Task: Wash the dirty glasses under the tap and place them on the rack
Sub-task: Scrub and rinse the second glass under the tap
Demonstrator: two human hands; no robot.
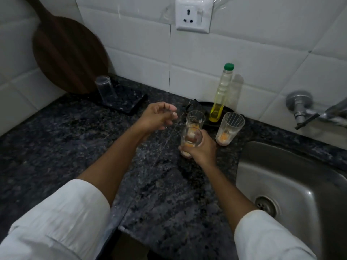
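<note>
My right hand [201, 150] grips a dirty glass [190, 139] with orange residue at its bottom, on or just above the dark granite counter. Behind it stands a second dirty glass [195, 119], and to the right a third dirty glass [230, 127] with orange dregs. My left hand [157, 117] hovers over the counter, fingers loosely curled and empty. A clean glass [105, 90] stands upside down on the black rack [131, 106] at the back left. The tap [308, 109] juts from the wall at the right, above the steel sink [281, 175].
A bottle of yellow liquid with a green cap [221, 94] stands on a dark tray behind the glasses. A round wooden board [69, 53] leans on the tiled wall at the back left. A wall socket [194, 15] is above. The sink drain [264, 205] lies lower right.
</note>
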